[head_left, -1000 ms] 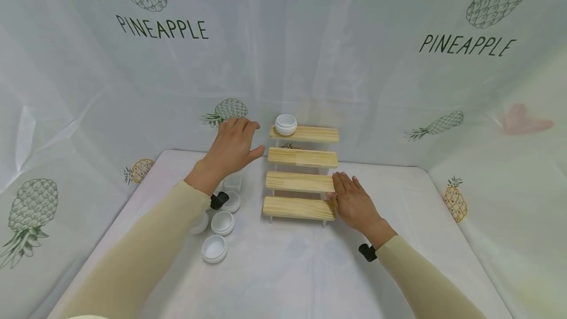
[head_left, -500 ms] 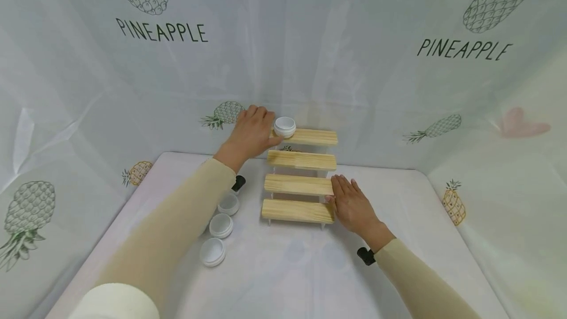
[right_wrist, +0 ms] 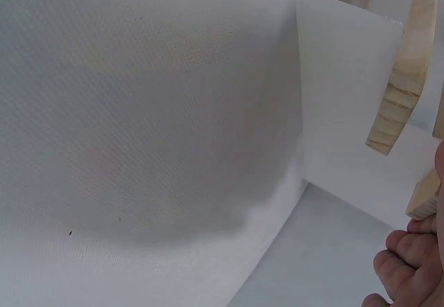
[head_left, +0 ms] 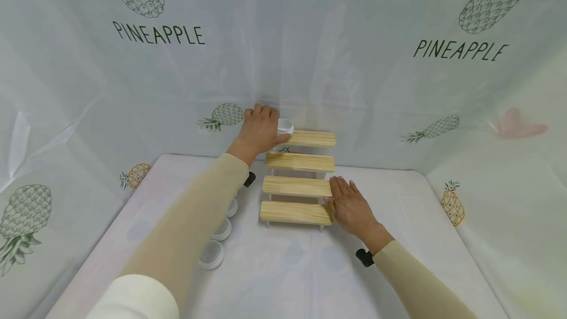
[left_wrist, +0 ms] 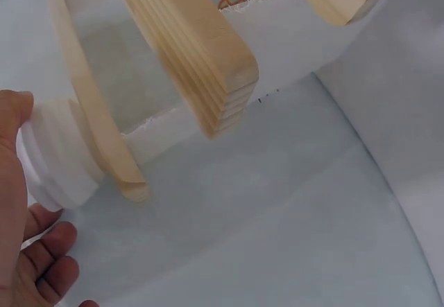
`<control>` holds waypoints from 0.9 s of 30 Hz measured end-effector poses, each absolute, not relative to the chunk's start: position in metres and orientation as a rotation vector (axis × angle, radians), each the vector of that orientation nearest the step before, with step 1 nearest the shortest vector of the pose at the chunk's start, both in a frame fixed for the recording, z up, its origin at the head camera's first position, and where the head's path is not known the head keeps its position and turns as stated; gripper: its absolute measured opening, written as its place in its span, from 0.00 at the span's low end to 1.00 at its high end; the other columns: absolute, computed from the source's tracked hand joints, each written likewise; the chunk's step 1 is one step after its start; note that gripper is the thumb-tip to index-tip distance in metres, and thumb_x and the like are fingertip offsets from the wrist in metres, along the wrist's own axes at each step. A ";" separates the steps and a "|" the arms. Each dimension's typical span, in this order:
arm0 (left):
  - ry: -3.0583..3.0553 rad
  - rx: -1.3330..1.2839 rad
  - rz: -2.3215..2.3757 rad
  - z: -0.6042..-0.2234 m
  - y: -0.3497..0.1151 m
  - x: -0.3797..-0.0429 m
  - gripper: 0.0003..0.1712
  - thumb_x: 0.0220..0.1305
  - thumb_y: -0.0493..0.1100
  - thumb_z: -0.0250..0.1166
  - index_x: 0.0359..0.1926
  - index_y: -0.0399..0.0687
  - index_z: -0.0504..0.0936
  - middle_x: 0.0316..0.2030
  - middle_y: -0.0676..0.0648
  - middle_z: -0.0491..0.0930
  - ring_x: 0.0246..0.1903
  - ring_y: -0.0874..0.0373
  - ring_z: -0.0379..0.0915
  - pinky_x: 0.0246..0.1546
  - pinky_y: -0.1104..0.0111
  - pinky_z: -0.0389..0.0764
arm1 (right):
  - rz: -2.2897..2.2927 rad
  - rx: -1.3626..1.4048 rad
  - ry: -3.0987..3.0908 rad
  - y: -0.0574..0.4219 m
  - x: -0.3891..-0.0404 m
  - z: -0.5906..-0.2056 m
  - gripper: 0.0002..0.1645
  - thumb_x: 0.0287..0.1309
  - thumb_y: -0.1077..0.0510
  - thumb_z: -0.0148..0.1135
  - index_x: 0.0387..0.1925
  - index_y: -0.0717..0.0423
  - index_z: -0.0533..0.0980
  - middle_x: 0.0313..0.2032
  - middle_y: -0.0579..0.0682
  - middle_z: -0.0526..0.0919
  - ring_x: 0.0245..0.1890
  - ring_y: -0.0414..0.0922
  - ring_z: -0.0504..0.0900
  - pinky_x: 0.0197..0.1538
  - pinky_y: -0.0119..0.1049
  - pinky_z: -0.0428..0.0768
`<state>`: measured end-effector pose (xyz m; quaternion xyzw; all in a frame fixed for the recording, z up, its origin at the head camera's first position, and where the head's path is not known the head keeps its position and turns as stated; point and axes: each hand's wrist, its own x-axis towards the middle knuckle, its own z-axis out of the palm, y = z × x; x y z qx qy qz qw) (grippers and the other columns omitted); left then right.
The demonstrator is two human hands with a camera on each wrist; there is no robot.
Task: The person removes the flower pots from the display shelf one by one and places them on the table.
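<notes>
A four-tier display stand with light wooden shelves (head_left: 297, 186) and white side supports stands on the table. On the left end of its top shelf sits a small round white jar (head_left: 285, 125). My left hand (head_left: 261, 129) holds this jar, with the thumb on its near side and the fingers behind. In the left wrist view the thumb touches the white jar (left_wrist: 59, 154) and the fingertips (left_wrist: 59, 272) lie at its other side. My right hand (head_left: 352, 208) rests against the stand's right end, fingers extended beside the second shelf from the bottom.
Several more white jars (head_left: 211, 255) stand in a row on the table left of the stand, partly hidden by my left sleeve (head_left: 190, 225). A white cloth wall (head_left: 310, 63) printed with pineapples rises close behind the stand.
My left hand has moved right to the top shelf and taken hold of the jar there. The right hand keeps its place at the stand's right end.
</notes>
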<state>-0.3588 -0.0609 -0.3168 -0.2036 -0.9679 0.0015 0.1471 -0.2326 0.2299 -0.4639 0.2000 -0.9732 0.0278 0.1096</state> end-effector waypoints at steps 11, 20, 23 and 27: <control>-2.825 -0.573 -0.049 -0.318 -0.059 -0.366 0.45 0.71 0.75 0.56 0.66 0.40 0.72 0.65 0.37 0.71 0.62 0.41 0.61 0.61 0.46 0.63 | 0.065 0.588 -2.859 0.230 -0.233 -0.465 0.40 0.83 0.45 0.46 0.79 0.71 0.57 0.76 0.69 0.64 0.79 0.63 0.62 0.79 0.59 0.58; -2.777 -0.593 -0.085 -0.321 -0.057 -0.364 0.44 0.67 0.73 0.62 0.62 0.38 0.72 0.58 0.37 0.72 0.58 0.41 0.63 0.58 0.47 0.65 | 0.065 0.595 -2.855 0.230 -0.233 -0.465 0.40 0.84 0.45 0.46 0.79 0.71 0.57 0.76 0.68 0.64 0.79 0.63 0.63 0.79 0.59 0.58; -2.756 -0.601 -0.090 -0.322 -0.058 -0.363 0.43 0.66 0.72 0.64 0.60 0.38 0.72 0.56 0.37 0.72 0.58 0.40 0.64 0.57 0.47 0.66 | 0.076 0.602 -2.848 0.230 -0.233 -0.465 0.39 0.83 0.45 0.46 0.78 0.71 0.57 0.76 0.68 0.65 0.78 0.63 0.63 0.79 0.59 0.58; -2.739 -0.621 -0.096 -0.322 -0.060 -0.361 0.41 0.65 0.71 0.65 0.58 0.39 0.73 0.54 0.38 0.73 0.58 0.40 0.64 0.56 0.48 0.66 | 0.080 0.612 -2.841 0.231 -0.234 -0.465 0.39 0.84 0.46 0.46 0.78 0.72 0.58 0.76 0.69 0.65 0.78 0.63 0.63 0.79 0.60 0.58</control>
